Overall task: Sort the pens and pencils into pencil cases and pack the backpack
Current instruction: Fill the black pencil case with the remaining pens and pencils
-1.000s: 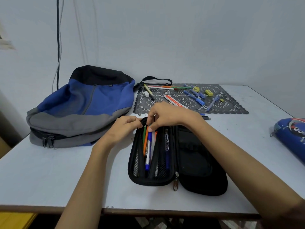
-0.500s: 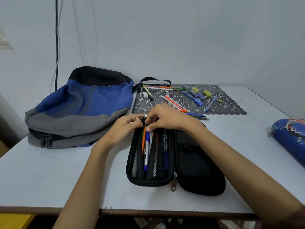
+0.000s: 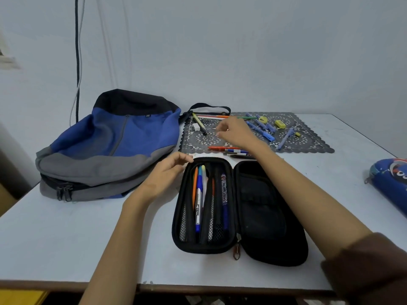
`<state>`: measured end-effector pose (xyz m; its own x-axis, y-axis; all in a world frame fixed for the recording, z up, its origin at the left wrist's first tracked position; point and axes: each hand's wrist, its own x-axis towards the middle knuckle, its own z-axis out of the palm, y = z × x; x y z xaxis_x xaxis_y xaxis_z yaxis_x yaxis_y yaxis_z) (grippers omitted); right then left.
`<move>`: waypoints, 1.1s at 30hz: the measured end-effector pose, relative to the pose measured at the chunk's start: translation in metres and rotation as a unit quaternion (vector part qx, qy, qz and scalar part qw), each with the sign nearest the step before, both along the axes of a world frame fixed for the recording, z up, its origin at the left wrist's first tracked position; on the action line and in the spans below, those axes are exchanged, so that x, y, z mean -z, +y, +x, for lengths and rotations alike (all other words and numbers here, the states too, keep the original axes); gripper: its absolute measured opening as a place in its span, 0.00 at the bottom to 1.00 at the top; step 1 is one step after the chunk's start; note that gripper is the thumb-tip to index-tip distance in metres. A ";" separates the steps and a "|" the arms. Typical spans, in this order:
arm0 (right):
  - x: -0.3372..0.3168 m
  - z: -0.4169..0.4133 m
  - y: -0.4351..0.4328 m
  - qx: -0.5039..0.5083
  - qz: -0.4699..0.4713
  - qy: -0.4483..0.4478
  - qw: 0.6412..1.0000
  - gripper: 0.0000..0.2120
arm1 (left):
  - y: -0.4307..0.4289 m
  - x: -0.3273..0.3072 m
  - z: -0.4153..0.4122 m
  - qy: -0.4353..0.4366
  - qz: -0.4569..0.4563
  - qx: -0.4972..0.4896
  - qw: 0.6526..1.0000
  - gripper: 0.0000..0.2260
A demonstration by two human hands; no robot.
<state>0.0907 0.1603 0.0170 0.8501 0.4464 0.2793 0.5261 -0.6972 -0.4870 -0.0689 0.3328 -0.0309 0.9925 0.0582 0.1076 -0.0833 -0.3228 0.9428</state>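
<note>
fingers [image 3: 221, 131] of our right hand [image 3: 234, 134] hang loosely curled over the far lace mat [image 3: 308, 143], gripping nothing. our left hand [image 3: 167, 172] lies relaxed by the open black pencil case [image 3: 264, 216], near centre. several pens [image 3: 199, 194] are slotted in. many loose pens [image 3: 265, 134] remain among yellow erasers [image 3: 280, 123], and the backpack [image 3: 110, 146], far left, seems not yet packed. a blue pencil case [image 3: 387, 183] waits on the right.

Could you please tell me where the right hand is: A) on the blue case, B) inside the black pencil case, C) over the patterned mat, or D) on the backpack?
C: the right hand is out over the patterned mat, beyond the far end of the open black pencil case.
</note>
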 end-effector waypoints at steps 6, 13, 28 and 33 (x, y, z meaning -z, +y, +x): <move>0.019 0.037 0.017 0.020 -0.227 -0.005 0.974 0.16 | 0.013 0.028 0.003 -0.027 0.154 0.012 0.988 0.24; 0.027 0.089 0.013 0.036 -0.249 0.035 0.967 0.25 | 0.009 0.029 0.005 -0.034 0.407 -0.010 0.913 0.36; 0.041 0.162 0.033 0.013 -0.240 -0.117 0.964 0.16 | 0.012 0.036 0.011 -0.050 0.445 -0.014 0.894 0.34; 0.046 0.166 0.037 0.014 -0.257 -0.158 0.953 0.17 | 0.016 0.042 0.012 -0.073 0.442 -0.011 0.894 0.31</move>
